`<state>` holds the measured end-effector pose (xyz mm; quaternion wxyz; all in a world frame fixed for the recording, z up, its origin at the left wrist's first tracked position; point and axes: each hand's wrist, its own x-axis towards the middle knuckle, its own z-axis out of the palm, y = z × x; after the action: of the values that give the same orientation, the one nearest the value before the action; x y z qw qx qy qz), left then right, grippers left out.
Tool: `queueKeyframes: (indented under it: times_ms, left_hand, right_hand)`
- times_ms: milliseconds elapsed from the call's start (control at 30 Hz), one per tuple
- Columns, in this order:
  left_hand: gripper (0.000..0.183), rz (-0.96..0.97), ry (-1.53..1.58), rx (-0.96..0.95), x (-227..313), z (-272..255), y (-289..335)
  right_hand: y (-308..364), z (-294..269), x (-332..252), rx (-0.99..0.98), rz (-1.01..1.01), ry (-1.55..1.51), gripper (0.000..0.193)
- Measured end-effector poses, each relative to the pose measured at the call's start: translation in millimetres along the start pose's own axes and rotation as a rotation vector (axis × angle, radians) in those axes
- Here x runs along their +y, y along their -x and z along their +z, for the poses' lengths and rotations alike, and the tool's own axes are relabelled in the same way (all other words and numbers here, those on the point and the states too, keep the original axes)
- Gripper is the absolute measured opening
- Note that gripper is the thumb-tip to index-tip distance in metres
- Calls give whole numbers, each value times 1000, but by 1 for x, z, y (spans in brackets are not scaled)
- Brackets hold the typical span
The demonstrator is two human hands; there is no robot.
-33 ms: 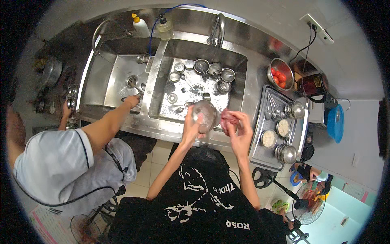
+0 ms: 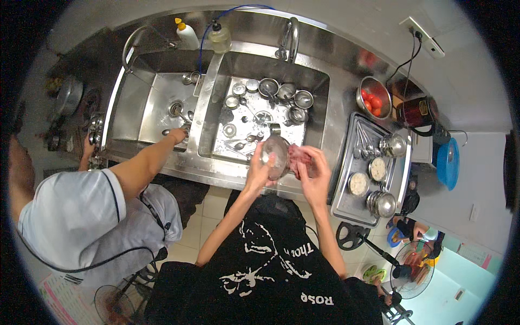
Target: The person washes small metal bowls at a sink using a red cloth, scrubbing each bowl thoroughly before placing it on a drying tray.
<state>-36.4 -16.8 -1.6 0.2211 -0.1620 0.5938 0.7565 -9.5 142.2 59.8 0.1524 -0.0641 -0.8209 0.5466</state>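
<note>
Over the front edge of the right sink basin (image 2: 318,114), my left hand (image 2: 258,174) grips a round metal bowl (image 2: 278,153), tilted on its side. My right hand (image 2: 316,179) is closed on a crumpled reddish-pink cloth (image 2: 299,162), which meets the bowl's right side. Behind them in the basin lie several small metal bowls (image 2: 268,86), a few spoons (image 2: 236,145) and a small dark-green cylinder (image 2: 275,128). Fingers on the far side of the bowl are partly hidden.
A co-worker's hand (image 2: 176,135) reaches into the left basin (image 2: 154,116), near spoons. On the right stand a metal tray (image 2: 345,203) with lidded pots, spoons and two white-filled bowls, a bowl of tomatoes (image 2: 383,86) and a dark kettle (image 2: 416,115). Soap bottles (image 2: 220,40) line the back ledge.
My right hand has moved left with the cloth, bringing it against the bowl. The bowl has turned slightly and shifted a little to the right in my left hand.
</note>
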Motion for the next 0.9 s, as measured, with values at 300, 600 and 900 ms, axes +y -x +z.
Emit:
queueKeyframes:
  times_ms: [300,600,900]
  left_hand:
    - [43,-414,910,-371,-60,3,-27]
    - [35,-258,695,-316,-62,7,-21]
    - [45,311,-222,201,-32,32,3]
  right_hand:
    - [1,29,-11,-132,-311,52,24]
    - [-5,39,0,-121,-15,-159,29]
    - [-18,26,38,-9,189,-302,54]
